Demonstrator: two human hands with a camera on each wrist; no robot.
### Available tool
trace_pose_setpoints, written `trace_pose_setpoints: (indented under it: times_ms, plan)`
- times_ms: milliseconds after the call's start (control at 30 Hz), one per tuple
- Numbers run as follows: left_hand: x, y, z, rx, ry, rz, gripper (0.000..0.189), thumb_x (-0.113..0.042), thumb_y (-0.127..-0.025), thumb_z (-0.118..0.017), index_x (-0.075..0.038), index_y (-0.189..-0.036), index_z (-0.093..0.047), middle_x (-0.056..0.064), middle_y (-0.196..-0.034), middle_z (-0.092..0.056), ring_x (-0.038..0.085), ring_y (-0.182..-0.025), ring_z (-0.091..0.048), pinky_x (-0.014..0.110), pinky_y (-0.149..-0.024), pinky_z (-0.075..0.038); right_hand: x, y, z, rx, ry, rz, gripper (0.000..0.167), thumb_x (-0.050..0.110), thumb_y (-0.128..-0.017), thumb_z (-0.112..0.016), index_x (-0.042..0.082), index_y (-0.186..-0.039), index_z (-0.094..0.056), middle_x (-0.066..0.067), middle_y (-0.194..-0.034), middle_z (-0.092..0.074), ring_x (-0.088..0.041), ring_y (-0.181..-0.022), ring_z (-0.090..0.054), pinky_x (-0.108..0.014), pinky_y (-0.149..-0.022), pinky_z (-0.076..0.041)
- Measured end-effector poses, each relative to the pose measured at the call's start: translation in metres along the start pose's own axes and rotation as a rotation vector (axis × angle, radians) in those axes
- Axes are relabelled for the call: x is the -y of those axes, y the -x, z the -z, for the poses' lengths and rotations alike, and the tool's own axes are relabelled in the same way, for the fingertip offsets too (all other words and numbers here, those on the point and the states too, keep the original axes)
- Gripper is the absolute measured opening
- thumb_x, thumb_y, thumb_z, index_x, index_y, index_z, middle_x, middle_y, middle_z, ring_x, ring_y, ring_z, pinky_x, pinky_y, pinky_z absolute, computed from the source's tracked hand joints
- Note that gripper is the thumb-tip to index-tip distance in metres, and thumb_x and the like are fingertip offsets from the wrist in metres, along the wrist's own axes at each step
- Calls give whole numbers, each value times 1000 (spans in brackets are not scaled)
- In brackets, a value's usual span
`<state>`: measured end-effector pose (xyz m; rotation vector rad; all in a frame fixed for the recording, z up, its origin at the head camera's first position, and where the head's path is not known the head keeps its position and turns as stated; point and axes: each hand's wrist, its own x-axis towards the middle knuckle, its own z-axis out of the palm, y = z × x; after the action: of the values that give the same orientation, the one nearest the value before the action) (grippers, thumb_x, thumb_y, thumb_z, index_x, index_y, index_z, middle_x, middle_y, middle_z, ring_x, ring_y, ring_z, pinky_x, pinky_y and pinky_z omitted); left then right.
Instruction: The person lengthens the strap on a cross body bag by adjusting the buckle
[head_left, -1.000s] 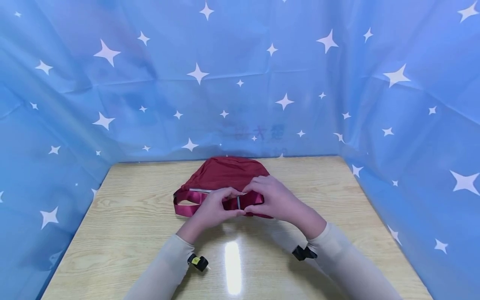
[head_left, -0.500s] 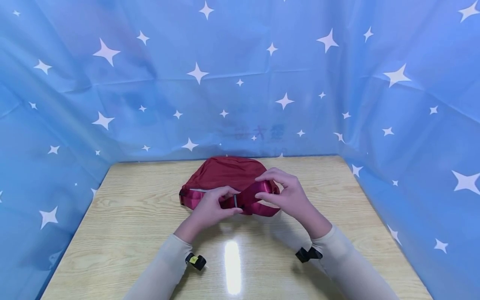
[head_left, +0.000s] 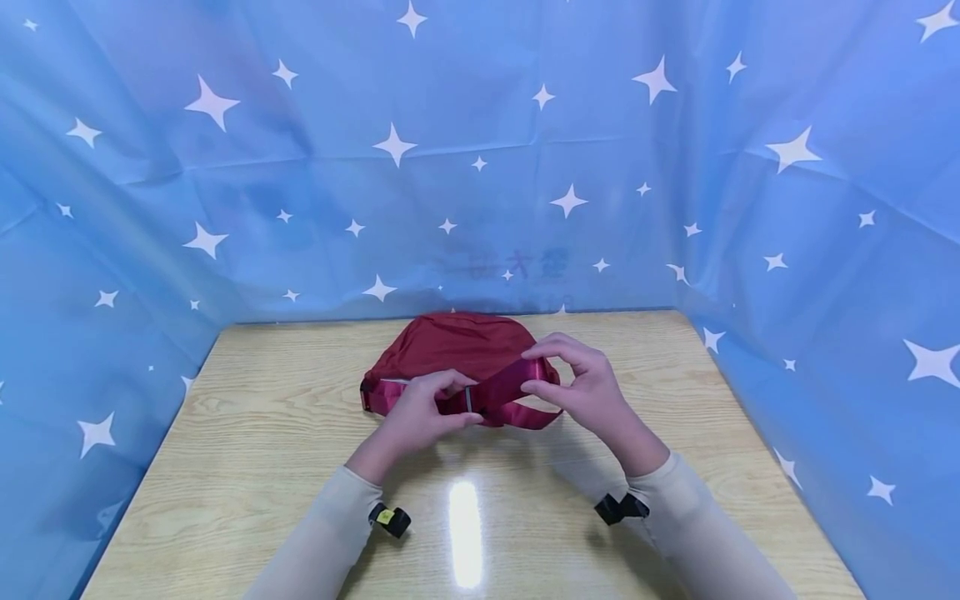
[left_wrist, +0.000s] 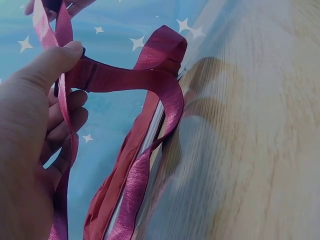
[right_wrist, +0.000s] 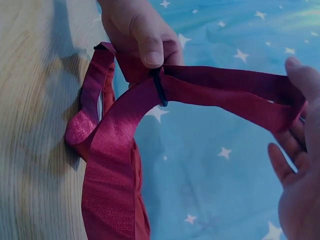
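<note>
My left hand (head_left: 417, 419) pinches the soft red strap (head_left: 501, 392) at its slider (head_left: 468, 401), my right hand (head_left: 587, 390) pinches it toward 3 o'clock; the light bag (head_left: 450, 347) stays on the bench (head_left: 247, 467).

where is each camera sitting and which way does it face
Head: on the person's head, looking forward and down at the wooden table, red bag, both forearms and hands.
Left wrist: on the left wrist, looking past the left hand along the strap.
Right wrist: on the right wrist, looking across the right hand to the other hand's grip at the strap's black slider.
Shared: all show the strap; the wrist views each catch both hands.
</note>
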<state>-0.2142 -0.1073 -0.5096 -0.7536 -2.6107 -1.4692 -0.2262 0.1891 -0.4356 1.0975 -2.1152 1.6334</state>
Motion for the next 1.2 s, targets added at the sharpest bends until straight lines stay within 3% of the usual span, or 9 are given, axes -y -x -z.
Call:
trace_pose_setpoints:
  times_ms: [100, 200, 333, 433, 533, 633, 767, 933, 1200]
  plan:
    - [-1, 0, 1, -2, -6, 0, 42, -34, -90, -96, -29, -127, -77, -14, -115, -73, 12, -107, -66, 40, -97, -58, -2, 0, 1, 20, 30, 2, 48, -14, -82, -91, 7, -124, -80, -8, -115, -76, -23, -108, -68, -27, -89, -56]
    - [-2, 0, 2, 0, -14, -2, 41, -33, -90, -96, -28, -125, -77, -14, -114, -73, 13, -107, -66, 40, -97, -58, -1, -1, 3, 60, 112, 29, 53, -8, -82, -94, 10, -129, -77, -6, -121, -74, -23, -114, -67, -28, -97, -54]
    - [-3, 0, 2, -2, -20, -12, 38, -33, -90, -96, -28, -122, -76, -13, -112, -72, 13, -106, -65, 41, -96, -58, 6, -7, 2, 143, 273, 86, 60, 6, -80, -99, 10, -134, -73, -4, -128, -72, -25, -121, -65, -37, -105, -52]
    - [-3, 0, 2, -4, -22, -26, 39, -33, -90, -96, -27, -123, -76, -13, -111, -72, 13, -105, -65, 40, -96, -58, 8, -11, -6, 251, 421, 94, 60, 22, -84, -100, 12, -137, -72, -3, -131, -71, -25, -123, -65, -44, -104, -53]
    - [-2, 0, 2, 3, -26, -37, 41, -32, -89, -97, -27, -125, -76, -14, -112, -72, 12, -104, -65, 39, -97, -58, 6, -12, -18, 357, 548, 79, 57, 34, -89, -97, 12, -136, -74, 0, -131, -72, -24, -123, -65, -47, -104, -53]
    - [-1, -1, 1, 12, -27, -39, 43, -33, -89, -97, -28, -127, -76, -15, -113, -72, 11, -104, -66, 38, -96, -58, 2, -9, -28, 404, 606, 64, 44, 32, -91, -95, 14, -127, -79, 3, -122, -75, -21, -113, -66, -45, -98, -53]
    - [-2, 0, 1, 12, -19, -33, 42, -35, -90, -96, -30, -127, -76, -15, -112, -71, 12, -104, -65, 37, -95, -57, -1, -6, -33, 389, 615, 105, 32, 25, -90, -96, 15, -116, -82, 3, -112, -78, -20, -104, -69, -44, -94, -52]
    - [0, 0, 2, 0, -10, -29, 38, -39, -91, -95, -31, -124, -76, -16, -110, -72, 12, -103, -66, 38, -93, -58, -3, -6, -29, 334, 558, 146, 36, 21, -89, -96, 10, -120, -83, -1, -116, -81, -21, -109, -74, -46, -97, -56]
    - [8, 1, 6, -11, -15, -1, 42, -37, -90, -95, -28, -127, -77, -18, -118, -74, 9, -106, -66, 37, -92, -58, -7, 1, -17, 199, 403, 74, 39, 15, -85, -98, 12, -120, -83, 4, -119, -80, -19, -110, -72, -40, -91, -59]
